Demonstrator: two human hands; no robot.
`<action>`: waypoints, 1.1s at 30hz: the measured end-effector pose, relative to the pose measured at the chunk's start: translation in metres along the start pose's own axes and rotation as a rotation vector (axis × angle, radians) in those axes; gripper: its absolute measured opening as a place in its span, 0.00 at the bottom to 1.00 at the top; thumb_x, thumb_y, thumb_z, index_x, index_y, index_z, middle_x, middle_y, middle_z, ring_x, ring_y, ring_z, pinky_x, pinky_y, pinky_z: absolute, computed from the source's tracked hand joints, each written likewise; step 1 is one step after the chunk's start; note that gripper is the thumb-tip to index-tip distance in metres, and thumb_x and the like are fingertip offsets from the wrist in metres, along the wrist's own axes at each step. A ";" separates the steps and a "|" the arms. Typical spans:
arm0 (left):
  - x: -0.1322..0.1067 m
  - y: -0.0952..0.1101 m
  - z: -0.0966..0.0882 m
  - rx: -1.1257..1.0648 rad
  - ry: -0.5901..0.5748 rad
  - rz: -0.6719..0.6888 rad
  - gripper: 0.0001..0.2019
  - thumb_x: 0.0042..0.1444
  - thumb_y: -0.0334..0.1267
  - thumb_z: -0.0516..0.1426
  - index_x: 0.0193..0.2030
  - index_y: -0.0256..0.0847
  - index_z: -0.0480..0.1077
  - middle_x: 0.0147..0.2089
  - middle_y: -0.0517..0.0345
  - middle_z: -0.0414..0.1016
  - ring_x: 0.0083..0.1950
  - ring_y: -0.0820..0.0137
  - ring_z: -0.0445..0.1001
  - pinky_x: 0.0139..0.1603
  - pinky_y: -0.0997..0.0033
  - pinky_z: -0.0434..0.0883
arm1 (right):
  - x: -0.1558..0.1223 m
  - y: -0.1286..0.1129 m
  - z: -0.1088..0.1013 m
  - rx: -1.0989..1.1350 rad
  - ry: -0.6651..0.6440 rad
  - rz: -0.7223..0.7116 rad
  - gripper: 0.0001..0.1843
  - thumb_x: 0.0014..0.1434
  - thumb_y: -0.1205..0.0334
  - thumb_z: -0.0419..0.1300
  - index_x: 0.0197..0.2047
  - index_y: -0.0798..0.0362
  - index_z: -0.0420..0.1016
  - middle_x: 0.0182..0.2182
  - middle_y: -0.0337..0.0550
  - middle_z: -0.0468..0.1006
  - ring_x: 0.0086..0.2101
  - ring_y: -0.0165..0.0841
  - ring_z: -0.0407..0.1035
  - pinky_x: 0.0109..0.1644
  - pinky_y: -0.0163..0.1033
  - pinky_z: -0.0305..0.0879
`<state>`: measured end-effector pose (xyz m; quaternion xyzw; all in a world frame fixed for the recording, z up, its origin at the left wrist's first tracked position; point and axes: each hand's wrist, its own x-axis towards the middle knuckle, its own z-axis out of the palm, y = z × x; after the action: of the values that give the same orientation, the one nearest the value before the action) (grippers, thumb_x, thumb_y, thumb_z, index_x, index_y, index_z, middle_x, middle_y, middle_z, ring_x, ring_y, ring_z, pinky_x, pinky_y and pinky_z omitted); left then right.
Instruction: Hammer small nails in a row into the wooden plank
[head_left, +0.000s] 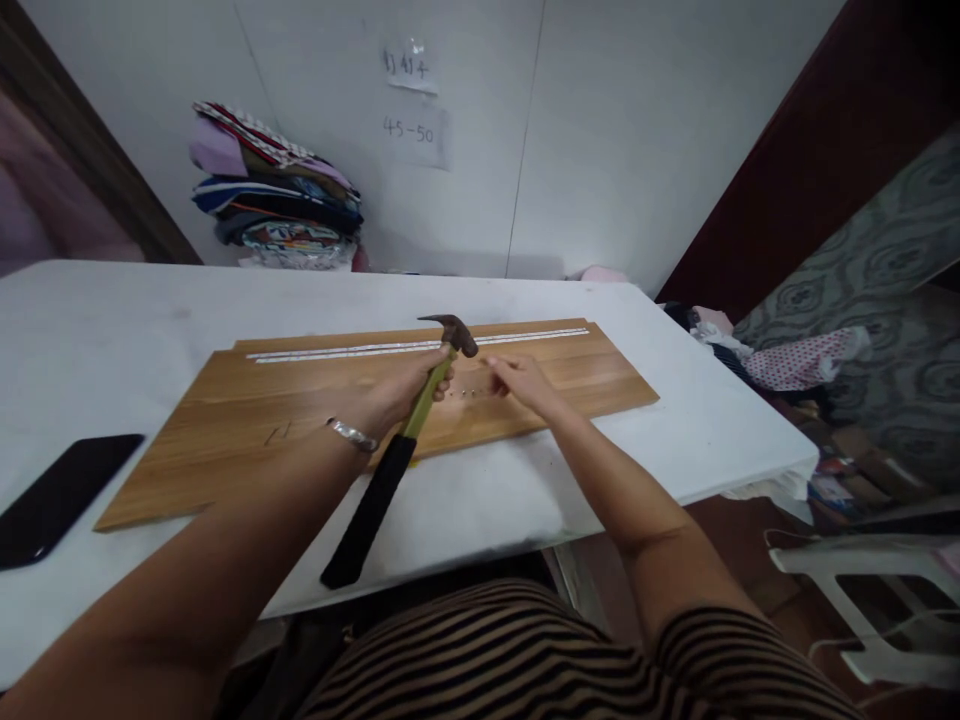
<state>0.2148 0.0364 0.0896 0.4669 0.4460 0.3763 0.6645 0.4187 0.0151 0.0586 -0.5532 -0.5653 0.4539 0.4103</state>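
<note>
A claw hammer (424,400) with a rusty head, yellow shaft and black grip is held by my left hand (420,383), closed round the shaft just below the head. Its grip slants down toward my body. My right hand (521,380) is just right of the hammer head, over a wood-grain board (247,410), thumb and forefinger pinched together. Anything between those fingertips is too small to make out. A row of small nails (463,393) stands in the board between my hands. Two white measuring strips (345,350) lie along the board's far side.
The board lies on a white table (180,310). A black phone (67,490) is at the left, and a stack of folded fabric (277,190) stands against the back wall. Beyond the table's right edge are a white plastic stool (862,570) and a dotted cloth (806,358).
</note>
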 end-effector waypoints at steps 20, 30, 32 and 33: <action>-0.010 -0.022 -0.002 0.038 -0.106 -0.260 0.11 0.57 0.42 0.63 0.37 0.40 0.66 0.30 0.61 0.69 0.20 0.81 0.60 0.17 0.80 0.57 | 0.036 0.111 -0.098 -1.068 0.321 0.188 0.31 0.72 0.46 0.44 0.68 0.52 0.68 0.71 0.58 0.61 0.69 0.50 0.52 0.70 0.61 0.47; -0.004 -0.029 0.005 0.143 -0.135 -0.262 0.11 0.58 0.44 0.61 0.34 0.41 0.65 0.28 0.63 0.68 0.19 0.80 0.58 0.17 0.79 0.53 | 0.034 0.110 -0.098 -1.023 0.338 0.177 0.30 0.71 0.47 0.46 0.67 0.52 0.69 0.71 0.58 0.61 0.70 0.49 0.52 0.70 0.60 0.46; -0.003 -0.031 0.004 0.146 -0.126 -0.267 0.11 0.58 0.44 0.61 0.33 0.41 0.65 0.28 0.63 0.67 0.19 0.81 0.57 0.17 0.79 0.53 | 0.034 0.108 -0.098 -1.018 0.334 0.193 0.30 0.71 0.47 0.46 0.68 0.53 0.69 0.72 0.58 0.60 0.70 0.49 0.51 0.71 0.60 0.45; -0.003 -0.032 0.003 0.143 -0.124 -0.266 0.11 0.58 0.44 0.61 0.33 0.41 0.64 0.28 0.63 0.67 0.19 0.81 0.57 0.17 0.79 0.53 | 0.034 0.108 -0.098 -1.014 0.332 0.199 0.30 0.71 0.47 0.45 0.68 0.53 0.69 0.72 0.58 0.60 0.70 0.49 0.51 0.71 0.59 0.45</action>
<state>0.2197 0.0237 0.0607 0.4722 0.4876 0.2225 0.6999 0.5386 0.0521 -0.0224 -0.7968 -0.5860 0.0672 0.1308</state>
